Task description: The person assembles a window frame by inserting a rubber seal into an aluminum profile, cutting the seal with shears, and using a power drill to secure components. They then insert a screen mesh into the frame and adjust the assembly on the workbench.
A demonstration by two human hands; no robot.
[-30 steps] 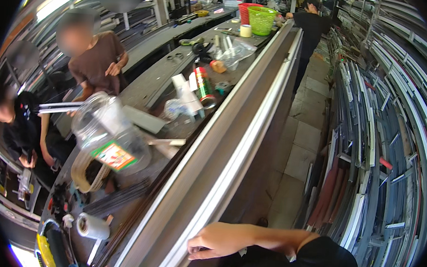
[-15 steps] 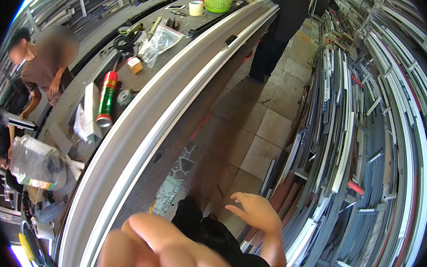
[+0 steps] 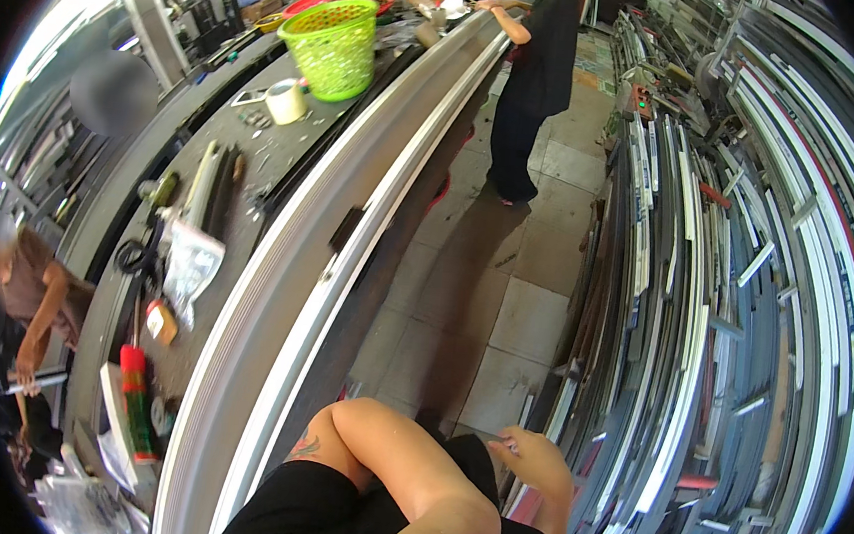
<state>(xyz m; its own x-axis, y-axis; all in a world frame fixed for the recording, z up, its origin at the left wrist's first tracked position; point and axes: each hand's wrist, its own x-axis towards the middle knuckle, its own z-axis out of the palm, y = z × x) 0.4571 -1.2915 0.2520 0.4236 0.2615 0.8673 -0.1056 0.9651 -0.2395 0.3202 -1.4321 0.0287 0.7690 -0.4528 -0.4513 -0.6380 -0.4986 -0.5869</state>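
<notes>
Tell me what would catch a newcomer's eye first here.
Probably the long pale frame, sweeping from the lower left to a co-worker near the top. Next, the bright green basket on the bench, left of the frame's far part. Then the dense long strips filling the right side.

Profile (image 3: 297,257): one long, pale metal-looking length, grey channel between white edges.
White rail (image 3: 321,294): narrow, running lengthwise along the profile's right side.
Dark fitting (image 3: 347,229): small, oblong, set against the rail, left of frame centre.
Pose: lengthwise, slanting from lower left to upper middle.
Near end: cut off by lower frame edge.
</notes>
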